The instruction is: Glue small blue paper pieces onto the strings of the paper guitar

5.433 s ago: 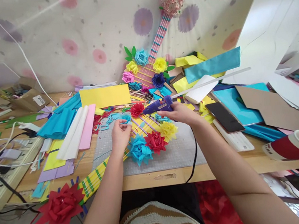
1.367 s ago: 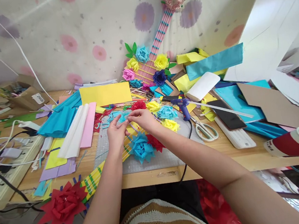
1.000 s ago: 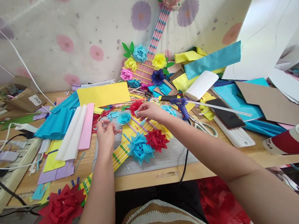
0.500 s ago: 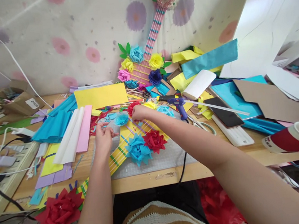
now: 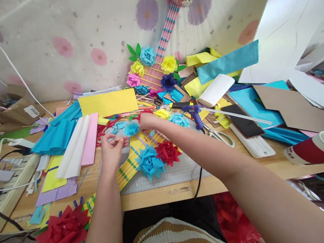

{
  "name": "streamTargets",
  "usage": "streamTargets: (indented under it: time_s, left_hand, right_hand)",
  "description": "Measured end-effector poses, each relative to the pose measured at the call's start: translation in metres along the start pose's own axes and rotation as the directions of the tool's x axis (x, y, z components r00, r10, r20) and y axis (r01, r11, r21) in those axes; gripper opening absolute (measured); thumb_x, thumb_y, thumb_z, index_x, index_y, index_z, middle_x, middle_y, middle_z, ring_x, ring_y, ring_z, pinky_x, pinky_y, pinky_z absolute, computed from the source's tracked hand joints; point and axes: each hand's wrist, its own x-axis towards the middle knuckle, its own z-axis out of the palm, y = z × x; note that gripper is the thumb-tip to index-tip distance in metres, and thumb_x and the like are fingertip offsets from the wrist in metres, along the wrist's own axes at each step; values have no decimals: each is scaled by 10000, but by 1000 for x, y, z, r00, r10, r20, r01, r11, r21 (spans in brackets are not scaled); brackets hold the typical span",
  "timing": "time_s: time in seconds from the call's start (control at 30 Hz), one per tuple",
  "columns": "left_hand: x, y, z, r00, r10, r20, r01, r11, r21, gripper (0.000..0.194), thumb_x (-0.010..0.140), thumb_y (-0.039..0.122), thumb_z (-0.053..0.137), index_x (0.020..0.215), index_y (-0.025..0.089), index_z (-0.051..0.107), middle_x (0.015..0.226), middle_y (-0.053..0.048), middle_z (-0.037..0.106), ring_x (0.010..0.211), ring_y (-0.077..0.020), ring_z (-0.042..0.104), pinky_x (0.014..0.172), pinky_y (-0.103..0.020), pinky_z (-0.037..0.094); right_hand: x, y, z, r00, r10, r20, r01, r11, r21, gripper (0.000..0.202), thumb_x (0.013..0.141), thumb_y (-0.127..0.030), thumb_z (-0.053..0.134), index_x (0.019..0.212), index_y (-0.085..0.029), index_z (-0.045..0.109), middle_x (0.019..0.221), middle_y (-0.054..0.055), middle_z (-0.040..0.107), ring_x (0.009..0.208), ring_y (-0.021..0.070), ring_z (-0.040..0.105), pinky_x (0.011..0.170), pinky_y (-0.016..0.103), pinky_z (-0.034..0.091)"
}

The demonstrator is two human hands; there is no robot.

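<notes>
A yellow paper guitar (image 5: 129, 169) with white strings and green bands lies on a grey cutting mat (image 5: 169, 177). Blue paper flower (image 5: 150, 161) and red paper flower (image 5: 168, 153) sit on its near side. My left hand (image 5: 111, 148) hovers left of the guitar, thumb and fingertips pressed together; anything between them is too small to make out. By the far edge, my right hand (image 5: 146, 121) bends down between a light blue flower (image 5: 131, 128) and a yellow flower (image 5: 162, 114), close to another red flower (image 5: 146, 111). Its fingers are hidden behind the hand.
A glue gun (image 5: 195, 115) with a long glue stick, scissors (image 5: 223, 137) and a phone (image 5: 243, 121) lie to the right. A paper cup (image 5: 320, 148) stands near the front edge. A pink paper guitar (image 5: 166, 38) leans on the wall. Power strip (image 5: 13, 187) at left.
My right hand has shifted slightly left and turned down, so its fingers no longer show. My left thumb and fingers have drawn together. The view has tilted a little.
</notes>
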Motion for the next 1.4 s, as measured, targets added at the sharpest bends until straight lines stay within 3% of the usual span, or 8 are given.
streamTargets:
  time_s: [0.17, 0.33, 0.43, 0.57, 0.67, 0.93, 1.17, 1.4]
  left_hand:
    - [0, 1, -2, 1000, -14, -13, 14, 1000, -7, 345, 651, 91, 614, 831, 210, 344, 620, 24, 657, 576, -129, 655, 623, -284, 543]
    - [1, 1, -4, 999, 24, -39, -25, 1000, -6, 320, 661, 124, 621, 818, 206, 354, 635, 27, 650, 585, -120, 649, 627, -279, 544]
    - [2, 1, -4, 999, 23, -47, -23, 1000, -1, 318, 662, 127, 621, 818, 206, 355, 646, 26, 643, 589, -120, 644, 634, -285, 542]
    - [2, 0, -4, 998, 20, -62, -20, 1000, 7, 294, 682, 105, 591, 834, 205, 359, 656, 9, 638, 605, -130, 643, 654, -297, 535]
    - [3, -1, -2, 997, 26, -69, -26, 1000, 6, 283, 691, 100, 580, 848, 199, 366, 658, 4, 640, 591, -127, 636, 661, -303, 530]
    - [2, 5, 0, 996, 79, -49, -80, 996, -27, 312, 665, 119, 622, 854, 195, 386, 649, 9, 656, 578, -118, 638, 646, -286, 533]
    - [4, 7, -3, 995, 76, -66, -78, 996, -37, 343, 639, 133, 650, 851, 188, 387, 651, 3, 641, 593, -128, 640, 634, -282, 524]
    - [3, 9, -5, 996, 77, -51, -79, 996, -42, 354, 605, 148, 674, 849, 180, 418, 657, 3, 645, 626, -131, 644, 648, -285, 524]
  right_hand:
    - [-4, -3, -2, 1000, 1, 18, -2, 998, 58, 124, 612, -88, 603, 716, -91, 671, 708, 106, 691, 636, 190, 623, 572, 268, 483]
    - [-11, -1, -3, 999, -42, -30, 46, 990, 135, 263, 614, -64, 604, 870, -111, 638, 807, 84, 705, 705, 182, 626, 553, 230, 444]
    - [-14, 6, -3, 997, -70, -30, 75, 975, 209, 178, 667, -113, 572, 840, -127, 612, 796, 64, 699, 674, 150, 610, 512, 205, 407]
    - [-18, 16, 1, 990, -65, -121, 101, 940, 325, 264, 642, -138, 600, 902, -140, 555, 894, 57, 682, 743, 141, 598, 532, 193, 394]
    - [-19, 20, 7, 982, -49, -182, 98, 957, 272, 356, 635, -93, 585, 979, -144, 509, 953, 67, 667, 825, 156, 601, 614, 209, 416]
    - [-15, 10, 19, 958, -101, -268, 119, 992, 52, 311, 737, -122, 489, 1043, -177, 477, 993, 93, 657, 910, 231, 610, 700, 295, 438]
    - [-11, 4, 22, 960, -53, -276, 75, 995, 71, 368, 724, -189, 557, 1077, -169, 456, 974, 105, 658, 903, 246, 616, 704, 307, 443]
    - [-13, 11, 17, 946, -93, -311, 149, 976, 161, 374, 649, -184, 638, 991, -179, 485, 895, 43, 669, 808, 187, 610, 622, 244, 408]
